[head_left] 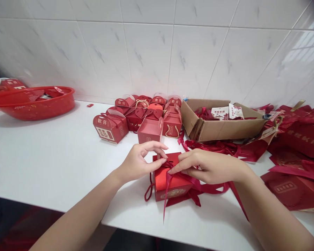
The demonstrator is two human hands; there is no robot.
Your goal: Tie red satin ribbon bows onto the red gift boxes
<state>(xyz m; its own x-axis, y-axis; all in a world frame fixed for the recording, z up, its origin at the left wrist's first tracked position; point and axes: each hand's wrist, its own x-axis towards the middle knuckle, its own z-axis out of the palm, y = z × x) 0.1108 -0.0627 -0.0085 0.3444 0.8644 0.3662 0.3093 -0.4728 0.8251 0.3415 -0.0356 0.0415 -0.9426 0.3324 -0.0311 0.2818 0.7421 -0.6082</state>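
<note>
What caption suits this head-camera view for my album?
Left hand and right hand touching ribbon atop a red box on a white table.

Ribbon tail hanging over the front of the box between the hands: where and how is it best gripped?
Probably with a fingertip pinch near the lower end of the tail, from the near side: it is narrow, runs down past the front of the box, and ends clear of both left hand and right hand.

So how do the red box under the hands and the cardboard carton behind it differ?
The red box is smaller; the cardboard carton is brown and larger. The left hand and right hand are at the ribbon on the red box; neither touches the carton, which stands open with printed cards inside. Both rest on the white table.
</note>
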